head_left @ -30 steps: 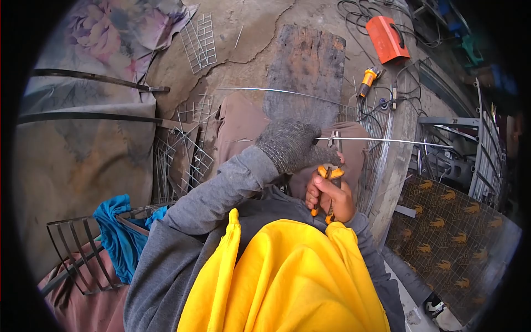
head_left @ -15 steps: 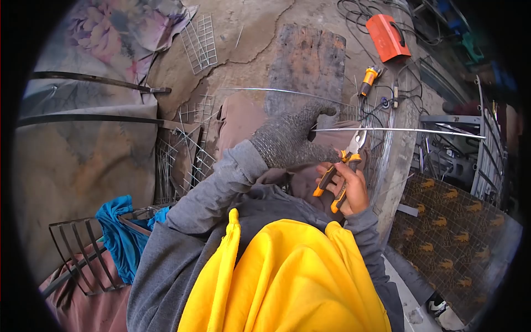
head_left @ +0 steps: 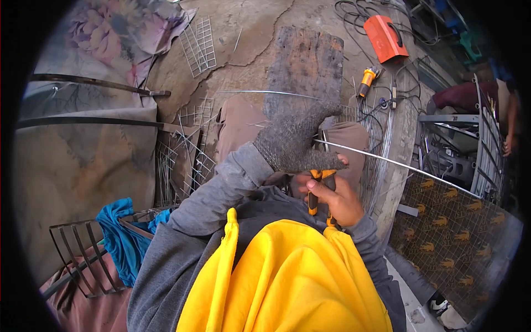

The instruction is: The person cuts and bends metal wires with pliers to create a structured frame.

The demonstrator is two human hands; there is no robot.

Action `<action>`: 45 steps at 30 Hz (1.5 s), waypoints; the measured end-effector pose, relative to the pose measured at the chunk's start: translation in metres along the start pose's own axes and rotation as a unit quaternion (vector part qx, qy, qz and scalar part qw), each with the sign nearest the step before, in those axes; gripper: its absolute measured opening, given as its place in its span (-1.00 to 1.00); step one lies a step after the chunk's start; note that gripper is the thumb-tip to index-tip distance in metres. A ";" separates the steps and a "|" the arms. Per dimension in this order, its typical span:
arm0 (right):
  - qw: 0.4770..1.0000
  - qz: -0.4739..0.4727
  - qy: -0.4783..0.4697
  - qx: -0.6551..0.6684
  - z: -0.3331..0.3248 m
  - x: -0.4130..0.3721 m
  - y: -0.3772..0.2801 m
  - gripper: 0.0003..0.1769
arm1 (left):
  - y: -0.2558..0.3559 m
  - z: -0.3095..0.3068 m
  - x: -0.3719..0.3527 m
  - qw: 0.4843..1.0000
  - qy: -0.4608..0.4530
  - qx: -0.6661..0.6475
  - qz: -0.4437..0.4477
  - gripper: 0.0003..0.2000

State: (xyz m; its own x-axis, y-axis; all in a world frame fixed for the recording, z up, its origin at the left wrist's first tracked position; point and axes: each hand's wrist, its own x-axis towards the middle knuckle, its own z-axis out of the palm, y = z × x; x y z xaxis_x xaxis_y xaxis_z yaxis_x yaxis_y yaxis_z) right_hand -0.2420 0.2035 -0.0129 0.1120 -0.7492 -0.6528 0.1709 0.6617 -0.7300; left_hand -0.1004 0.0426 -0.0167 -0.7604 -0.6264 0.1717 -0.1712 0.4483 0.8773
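My left hand, in a grey knitted glove, curls around one end of a thin metal rod. From the glove the rod slants down to the right, over the patterned board. My right hand is bare and wraps around the yellow-and-black handles of pliers. The pliers stand just below the gloved fingers, which hide their jaws. A second thin rod runs behind the glove, across the wooden board.
An angle grinder and an orange machine with cables lie at upper right. Wire mesh pieces rest on the ground at left. A metal frame stands at right, with a person's arm beyond it. A patterned board lies lower right.
The pliers and my right hand have moved down and left, the jaws passing behind the glove. The rod's right end has swung downward. A person has come into view at right.
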 end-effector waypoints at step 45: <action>0.999 -0.035 0.000 -0.036 0.010 0.003 -0.002 -0.55 | -0.002 0.011 -0.008 0.997 0.075 0.021 -0.027 -0.14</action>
State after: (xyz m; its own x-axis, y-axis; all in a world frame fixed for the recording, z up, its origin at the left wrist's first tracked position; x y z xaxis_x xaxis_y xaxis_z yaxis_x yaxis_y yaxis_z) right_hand -0.2323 0.1992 -0.0116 0.1024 -0.7932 -0.6003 0.1067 0.6088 -0.7861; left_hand -0.1013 0.0539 -0.0246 -0.6481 -0.7370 0.1920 -0.2385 0.4359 0.8678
